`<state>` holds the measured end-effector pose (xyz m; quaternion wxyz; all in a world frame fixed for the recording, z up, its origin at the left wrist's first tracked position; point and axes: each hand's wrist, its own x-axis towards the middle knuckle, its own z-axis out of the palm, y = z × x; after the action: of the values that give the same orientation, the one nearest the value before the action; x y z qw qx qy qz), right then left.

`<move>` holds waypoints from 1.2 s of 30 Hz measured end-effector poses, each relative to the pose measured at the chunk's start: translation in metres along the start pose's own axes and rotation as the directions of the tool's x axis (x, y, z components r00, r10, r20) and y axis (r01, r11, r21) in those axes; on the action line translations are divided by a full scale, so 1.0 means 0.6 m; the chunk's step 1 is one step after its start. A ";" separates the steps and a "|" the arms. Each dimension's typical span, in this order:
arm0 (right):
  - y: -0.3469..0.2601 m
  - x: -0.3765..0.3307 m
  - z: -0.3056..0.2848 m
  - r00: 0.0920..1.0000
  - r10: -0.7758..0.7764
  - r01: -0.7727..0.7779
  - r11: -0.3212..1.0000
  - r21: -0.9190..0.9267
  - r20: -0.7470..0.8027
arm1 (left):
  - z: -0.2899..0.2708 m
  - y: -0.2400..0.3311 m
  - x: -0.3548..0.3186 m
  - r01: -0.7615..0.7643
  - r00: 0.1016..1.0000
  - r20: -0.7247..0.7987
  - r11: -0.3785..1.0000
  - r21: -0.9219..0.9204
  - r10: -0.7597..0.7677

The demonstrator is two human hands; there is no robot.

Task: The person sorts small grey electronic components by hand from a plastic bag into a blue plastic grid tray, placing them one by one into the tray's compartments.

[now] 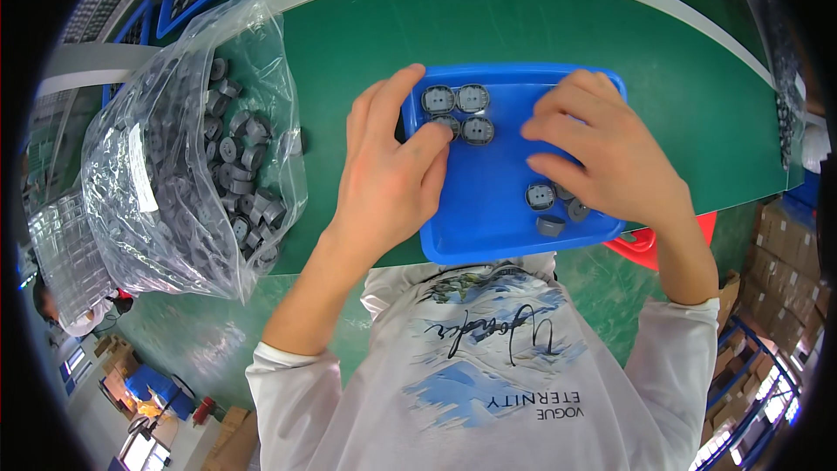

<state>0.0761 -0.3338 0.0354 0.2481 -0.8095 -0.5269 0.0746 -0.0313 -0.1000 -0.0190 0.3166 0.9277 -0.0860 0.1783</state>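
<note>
A shallow rectangular blue plastic tray (488, 201) rests on the smooth green tabletop (366, 26). Taking the tray as a clock face with twelve at its far side, four short, round grey plastic parts with recessed faces (478, 131) sit in a two-by-two cluster toward ten o'clock.

The left hand (391, 166) reaches in from nine o'clock, its index fingertip at the tray's far-left corner. Its thumb tip lies over the near-left part of the cluster, partly covering it; the other three lie just beyond and to the three o'clock side of that thumb. The hand is spread, with its fingers unclasped.

The right hand (602, 144) arches over the three o'clock side, fingers loosely bent, thumb and fingertips apart with bare blue between them. A loose group of similar grey parts (540, 197) lies toward four o'clock, just beneath and nearward of that thumb, partly hidden by the hand.

Toward nine o'clock, well apart, stands a clear plastic bag (174, 240) holding many more grey pieces (231, 150).
</note>
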 end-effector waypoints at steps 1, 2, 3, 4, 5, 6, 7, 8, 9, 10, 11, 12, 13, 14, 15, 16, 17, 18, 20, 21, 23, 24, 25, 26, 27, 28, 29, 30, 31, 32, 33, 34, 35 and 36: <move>-0.004 -0.008 -0.010 1.000 -0.002 0.002 1.000 0.001 -0.001 | -0.002 0.000 0.003 -0.002 1.000 0.005 1.000 -0.009 0.002; -0.008 -0.018 -0.019 0.998 0.002 0.000 0.999 -0.038 0.056 | -0.003 0.001 0.006 -0.006 1.000 0.006 1.000 -0.013 0.006; -0.014 -0.026 -0.024 0.994 0.008 0.000 0.997 -0.075 0.112 | -0.006 0.002 0.009 -0.019 1.000 0.013 0.999 0.043 0.019; -0.021 -0.033 -0.024 0.994 0.013 -0.004 0.997 -0.077 0.110 | -0.009 0.006 0.012 -0.033 0.999 0.021 0.995 0.098 0.031; -0.029 -0.041 -0.024 0.989 0.031 -0.020 0.997 -0.079 0.143 | -0.015 0.018 0.016 -0.041 0.999 0.022 0.995 0.094 0.039; -0.031 -0.047 -0.021 0.983 0.051 -0.038 0.996 -0.079 0.177 | -0.022 0.033 0.017 -0.058 0.997 0.047 0.994 0.093 0.054; -0.027 -0.052 -0.016 0.983 0.060 -0.046 0.996 -0.081 0.174 | -0.023 0.045 0.017 -0.076 0.995 0.071 0.993 0.093 0.069; -0.025 -0.056 -0.008 0.980 0.078 -0.058 0.992 -0.114 0.182 | -0.018 0.055 0.014 -0.162 0.982 0.093 0.987 -0.009 0.162; -0.022 -0.058 -0.002 0.978 0.089 -0.062 0.988 -0.145 0.188 | -0.007 0.067 0.012 -0.160 0.983 0.092 0.987 -0.005 0.160; -0.020 -0.058 0.000 0.979 0.084 -0.057 0.988 -0.143 0.188 | 0.008 0.081 0.009 -0.211 0.962 0.161 0.975 -0.063 0.219; -0.017 -0.059 0.002 0.984 0.086 -0.059 0.984 -0.169 0.157 | 0.021 0.089 0.006 -0.259 0.932 0.226 0.957 -0.127 0.282; -0.015 -0.059 0.004 0.988 0.086 -0.061 0.979 -0.196 0.126 | 0.030 0.090 0.005 -0.260 0.933 0.225 0.958 -0.122 0.282; -0.013 -0.059 0.006 0.989 0.082 -0.057 0.979 -0.195 0.124 | 0.038 0.089 0.006 -0.266 0.928 0.236 0.957 -0.118 0.287; -0.011 -0.060 0.009 0.991 0.109 -0.097 0.985 -0.145 0.072 | 0.044 0.087 0.008 -0.273 0.923 0.248 0.955 -0.119 0.295; -0.010 -0.061 0.010 0.990 0.136 -0.134 0.987 -0.093 0.022 | 0.043 0.083 0.008 -0.275 0.922 0.248 0.954 -0.118 0.297; -0.012 -0.059 0.009 0.991 0.135 -0.133 0.987 -0.093 0.019 | 0.037 0.076 0.007 -0.290 0.927 0.224 0.954 -0.076 0.300; -0.013 -0.057 0.008 0.989 0.146 -0.146 0.988 -0.059 -0.002 | 0.032 0.069 0.005 -0.301 0.932 0.201 0.953 -0.036 0.302; -0.015 -0.054 0.009 0.987 0.156 -0.157 0.987 -0.023 -0.022 | 0.028 0.065 0.003 -0.309 0.931 0.201 0.951 -0.012 0.305; -0.014 -0.050 0.022 0.980 0.191 -0.185 0.978 0.098 -0.060 | 0.012 0.063 0.003 -0.309 0.927 0.220 0.951 -0.011 0.304; -0.016 -0.046 0.027 0.969 0.229 -0.204 0.955 0.217 -0.094 | 0.003 0.061 0.002 -0.310 0.923 0.238 0.951 -0.009 0.303; -0.031 -0.039 0.034 0.957 0.285 -0.260 0.924 0.280 -0.050 | -0.011 0.053 -0.002 -0.318 0.920 0.243 0.948 0.006 0.307; -0.037 -0.035 0.038 0.941 0.337 -0.317 0.886 0.339 0.000 | -0.017 0.049 -0.004 -0.325 0.918 0.247 0.946 0.020 0.310; -0.036 -0.034 0.048 0.941 0.339 -0.318 0.885 0.339 -0.001 | -0.023 0.047 -0.007 -0.325 0.918 0.247 0.945 0.019 0.311; -0.033 -0.034 0.065 0.961 0.269 -0.234 0.916 0.325 -0.066 | -0.029 0.046 -0.009 -0.312 0.925 0.239 0.950 0.027 0.297; -0.030 -0.034 0.073 0.972 0.197 -0.150 0.941 0.304 -0.130 | -0.031 0.044 -0.010 -0.299 0.931 0.229 0.954 0.034 0.284; -0.028 -0.035 0.068 0.971 0.201 -0.154 0.941 0.302 -0.130 | -0.031 0.044 -0.009 -0.301 0.930 0.230 0.953 0.031 0.286; -0.025 -0.036 0.060 0.983 0.121 -0.103 0.986 0.130 -0.140 | -0.031 0.043 -0.011 -0.282 0.938 0.220 0.959 0.033 0.268; -0.023 -0.037 0.052 0.990 0.040 -0.047 0.998 -0.047 -0.137 | -0.032 0.043 -0.012 -0.264 0.945 0.210 0.964 0.034 0.251; -0.022 -0.040 0.044 0.990 0.035 -0.042 0.998 -0.045 -0.133 | -0.030 0.043 -0.014 -0.258 0.947 0.209 0.965 0.038 0.245; -0.023 -0.045 0.036 0.994 0.064 -0.071 0.994 -0.081 -0.090 | -0.026 0.042 -0.014 -0.269 0.941 0.219 0.963 0.029 0.256; -0.025 -0.047 0.030 0.994 0.093 -0.098 0.988 -0.118 -0.049 | -0.025 0.041 -0.015 -0.280 0.936 0.229 0.960 0.021 0.268; -0.028 -0.045 0.027 0.995 0.092 -0.097 0.988 -0.118 -0.048 | -0.026 0.039 -0.014 -0.279 0.936 0.228 0.960 0.022 0.267; -0.030 -0.045 0.023 0.994 0.100 -0.103 0.988 -0.112 -0.034 | -0.027 0.035 -0.013 -0.281 0.941 0.212 0.958 0.051 0.265; -0.032 -0.045 0.021 0.994 0.107 -0.108 0.988 -0.106 -0.021 | -0.028 0.032 -0.012 -0.283 0.945 0.195 0.956 0.081 0.263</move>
<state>0.0441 -0.3480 0.0300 0.2039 -0.8494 -0.4839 0.0535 -0.0475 -0.1046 0.0015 0.2290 0.9349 -0.2328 0.1394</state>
